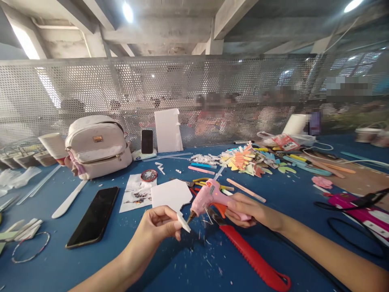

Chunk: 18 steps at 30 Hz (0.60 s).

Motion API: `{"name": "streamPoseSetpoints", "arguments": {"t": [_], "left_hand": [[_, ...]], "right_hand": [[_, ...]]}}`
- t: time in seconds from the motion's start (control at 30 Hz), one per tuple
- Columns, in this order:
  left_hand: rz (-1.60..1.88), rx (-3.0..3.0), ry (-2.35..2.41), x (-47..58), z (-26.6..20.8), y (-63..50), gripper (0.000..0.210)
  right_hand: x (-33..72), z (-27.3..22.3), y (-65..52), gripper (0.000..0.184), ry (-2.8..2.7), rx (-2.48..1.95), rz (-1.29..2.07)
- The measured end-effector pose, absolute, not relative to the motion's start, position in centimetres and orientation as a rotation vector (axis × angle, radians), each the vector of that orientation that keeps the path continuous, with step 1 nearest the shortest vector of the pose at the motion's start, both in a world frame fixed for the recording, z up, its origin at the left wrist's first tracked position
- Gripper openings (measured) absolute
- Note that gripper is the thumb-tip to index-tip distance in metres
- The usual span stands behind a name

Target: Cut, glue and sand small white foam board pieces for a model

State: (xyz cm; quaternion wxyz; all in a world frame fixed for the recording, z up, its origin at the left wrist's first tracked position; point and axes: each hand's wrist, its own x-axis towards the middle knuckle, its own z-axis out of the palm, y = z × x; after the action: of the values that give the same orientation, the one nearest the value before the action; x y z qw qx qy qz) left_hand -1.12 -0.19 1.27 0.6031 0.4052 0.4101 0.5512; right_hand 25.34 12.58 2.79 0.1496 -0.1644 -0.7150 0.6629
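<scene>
Between the thumb and fingers of my left hand (161,225) is a small white foam piece (184,223), its narrow end pointing down to the right. My right hand (246,209) is wrapped round the handle of a pink hot glue gun (209,195). The gun's brown nozzle comes down close to the white piece; whether the two touch I cannot tell. A clear glue stick (219,173) pokes out of the gun's back. Below the gun lies a red-handled knife (252,255), its upper part partly hidden. Behind my left hand rests a larger white sheet (170,194).
A black phone (93,217) and a white plastic knife (69,199) lie on the left, before a pale backpack (99,146). Cut paper pieces (243,158) are heaped at the back. A magenta power strip (361,213) with black cables sits at the right. A perforated metal screen (136,89) stands behind.
</scene>
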Motion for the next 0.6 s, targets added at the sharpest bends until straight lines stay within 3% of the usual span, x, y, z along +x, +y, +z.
{"name": "streamPoseSetpoints", "arguments": {"t": [0.6], "left_hand": [[1.283, 0.924, 0.928, -1.32, 1.27, -0.26, 0.026]], "right_hand": [[25.51, 2.77, 12.7, 0.055, -2.045, -0.468, 1.92]]}}
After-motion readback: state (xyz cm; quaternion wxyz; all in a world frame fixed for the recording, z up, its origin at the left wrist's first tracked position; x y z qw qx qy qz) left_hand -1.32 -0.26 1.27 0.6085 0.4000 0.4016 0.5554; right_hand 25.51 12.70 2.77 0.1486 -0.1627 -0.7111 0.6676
